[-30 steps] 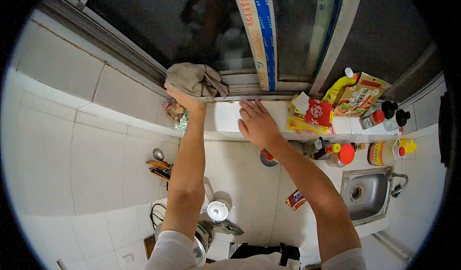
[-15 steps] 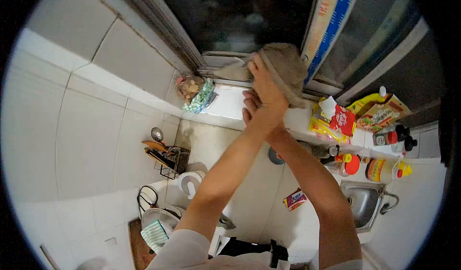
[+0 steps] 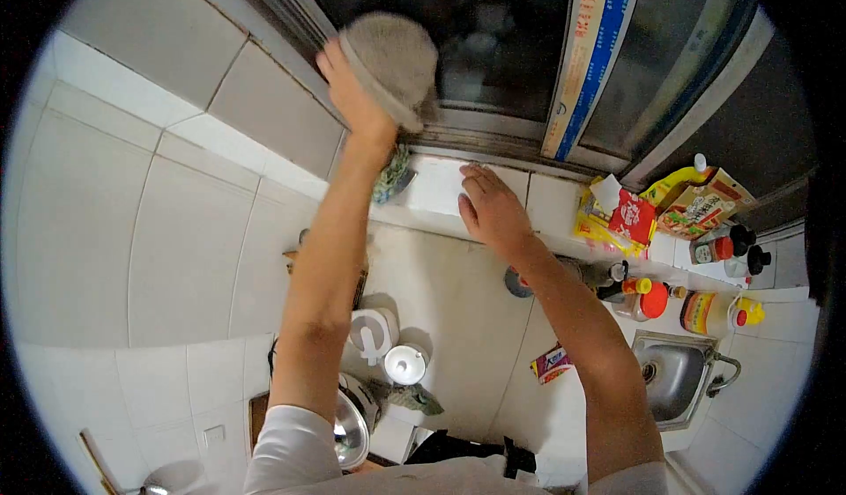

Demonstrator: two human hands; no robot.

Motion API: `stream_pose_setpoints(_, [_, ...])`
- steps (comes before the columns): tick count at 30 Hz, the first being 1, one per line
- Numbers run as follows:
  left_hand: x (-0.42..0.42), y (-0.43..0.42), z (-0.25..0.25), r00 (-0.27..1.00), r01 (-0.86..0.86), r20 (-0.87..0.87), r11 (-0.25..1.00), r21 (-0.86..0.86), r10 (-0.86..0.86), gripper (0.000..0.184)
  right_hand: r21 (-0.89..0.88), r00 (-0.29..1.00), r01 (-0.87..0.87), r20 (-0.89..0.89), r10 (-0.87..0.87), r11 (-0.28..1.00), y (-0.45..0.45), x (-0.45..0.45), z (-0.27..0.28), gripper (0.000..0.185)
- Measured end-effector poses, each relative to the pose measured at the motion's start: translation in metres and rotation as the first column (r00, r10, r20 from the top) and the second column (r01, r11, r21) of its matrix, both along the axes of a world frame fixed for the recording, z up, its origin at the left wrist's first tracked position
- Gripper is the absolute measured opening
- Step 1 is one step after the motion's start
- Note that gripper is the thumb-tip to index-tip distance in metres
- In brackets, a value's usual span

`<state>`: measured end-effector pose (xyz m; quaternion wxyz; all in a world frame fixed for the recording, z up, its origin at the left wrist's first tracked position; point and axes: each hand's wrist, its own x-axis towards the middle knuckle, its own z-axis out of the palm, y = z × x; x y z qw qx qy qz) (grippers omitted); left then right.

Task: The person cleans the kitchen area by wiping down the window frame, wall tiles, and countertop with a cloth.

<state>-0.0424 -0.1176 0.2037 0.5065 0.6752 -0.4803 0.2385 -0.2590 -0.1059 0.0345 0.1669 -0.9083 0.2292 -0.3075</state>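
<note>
My left hand (image 3: 351,90) is at the left side of the window, its fingers around the edge of a grey-brown cloth (image 3: 392,63). The cloth lies spread against the dark glass and the window's lower left corner; some of my fingers are hidden or blurred. My right hand (image 3: 495,206) rests on the white tiled windowsill (image 3: 441,182), fingers spread a little and nothing in them. Just below my left wrist, a green patterned bag (image 3: 392,176) shows in part at the sill's left end.
Food packets (image 3: 630,217) and dark-capped jars (image 3: 714,247) stand on the sill to the right. Below are bottles (image 3: 705,313) and a steel sink (image 3: 674,380). A white lidded pot (image 3: 405,365) and a steel bowl (image 3: 350,433) are on the lower left counter. A blue-striped strip (image 3: 599,55) runs up the window frame.
My left hand has swept the cloth left and up across the window to its left edge. My arms, crossed before, are now apart, with my right hand down on the sill.
</note>
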Motion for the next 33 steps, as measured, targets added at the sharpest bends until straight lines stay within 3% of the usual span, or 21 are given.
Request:
stream_pose_setpoints(2, [0.018,-0.01,0.034,0.99,0.001,0.14,0.993,-0.116,0.016,0.055,0.006,1.0,0.0,0.023,0.0,1.0,-0.002,-0.001,0.0,0.026])
stream_pose_setpoints(4, [0.041,-0.03,0.056,0.945,-0.049,0.296,0.955,-0.292,0.139,0.065,0.009,1.0,-0.011,0.021,0.011,1.0,-0.004,-0.002,-0.001,0.026])
stream_pose_setpoints(5, [0.04,-0.037,0.076,0.941,-0.101,0.274,0.939,-0.328,0.196,0.072,0.016,1.0,-0.012,0.025,0.012,1.0,-0.004,-0.002,0.0,0.027])
stream_pose_setpoints(8, [0.008,-0.026,0.095,0.913,-0.275,0.269,0.95,-0.15,0.307,0.071,0.034,0.999,-0.016,0.047,0.014,0.999,-0.002,0.0,-0.002,0.027])
stream_pose_setpoints(9, [0.021,-0.024,0.079,0.987,-0.116,0.096,0.981,-0.156,0.131,0.068,0.037,0.998,-0.011,0.057,0.009,0.999,-0.004,0.0,-0.003,0.027])
stream_pose_setpoints(12, [0.003,-0.009,0.025,0.985,-0.106,0.132,0.994,-0.04,0.11,0.06,0.011,0.991,-0.042,0.126,0.04,0.999,-0.006,-0.003,-0.002,0.025])
stream_pose_setpoints(15, [-0.024,0.009,-0.026,0.986,-0.153,-0.017,0.951,0.269,0.164,0.05,0.015,0.99,-0.046,0.137,0.044,0.999,-0.007,-0.004,-0.002,0.025])
stream_pose_setpoints(17, [-0.016,0.011,-0.07,0.964,-0.224,-0.043,0.89,0.397,0.261,0.057,-0.004,0.994,-0.043,0.1,0.043,0.999,-0.008,-0.004,-0.002,0.027])
stream_pose_setpoints(18, [-0.011,0.01,-0.089,0.95,-0.253,-0.049,0.851,0.46,0.309,0.061,-0.012,0.996,-0.042,0.08,0.042,0.999,-0.008,-0.004,-0.003,0.027])
stream_pose_setpoints(21, [-0.002,0.003,-0.121,0.946,-0.322,0.182,0.747,0.581,0.267,0.073,-0.018,0.995,-0.035,0.093,0.036,0.999,-0.007,-0.005,-0.002,0.029])
stream_pose_setpoints(24, [-0.006,0.004,-0.129,0.937,-0.349,0.187,0.758,0.551,0.296,0.076,-0.019,0.996,-0.043,0.079,0.044,0.999,-0.006,-0.008,-0.004,0.03])
stream_pose_setpoints(27, [0.004,0.002,-0.137,0.937,-0.322,0.307,0.751,0.576,0.167,0.071,-0.009,0.996,-0.038,0.081,0.039,0.999,-0.007,-0.006,-0.001,0.031])
stream_pose_setpoints(30, [-0.016,0.005,-0.113,0.97,-0.237,0.116,0.73,0.641,0.213,0.061,-0.016,0.995,-0.033,0.091,0.035,0.999,-0.004,-0.011,0.001,0.031])
stream_pose_setpoints(33, [0.011,-0.01,-0.151,0.937,-0.187,0.347,0.787,0.588,-0.037,0.062,-0.018,0.997,-0.017,0.081,0.018,1.0,-0.003,-0.008,0.005,0.029])
